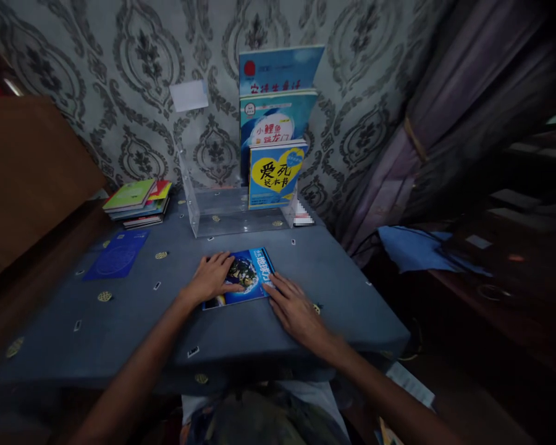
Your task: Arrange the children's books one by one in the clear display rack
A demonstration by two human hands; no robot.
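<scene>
A blue book (245,275) with a picture of the earth on its cover lies flat on the table, turned sideways to me. My left hand (213,278) rests on its left part, fingers stretched out over the cover. At the book's right edge lies my right hand (294,304), its fingers extended and the tips touching the cover. Behind the book stands a clear acrylic rack (222,213). On the rack's right side several books are propped in steps, the front one a blue and yellow book (278,176).
A stack of books (136,201) sits at the back left, with a flat blue booklet (118,254) in front of it. A patterned cloth covers the table (134,334). A brown panel (32,179) stands at left; a tied curtain (393,136) hangs at right.
</scene>
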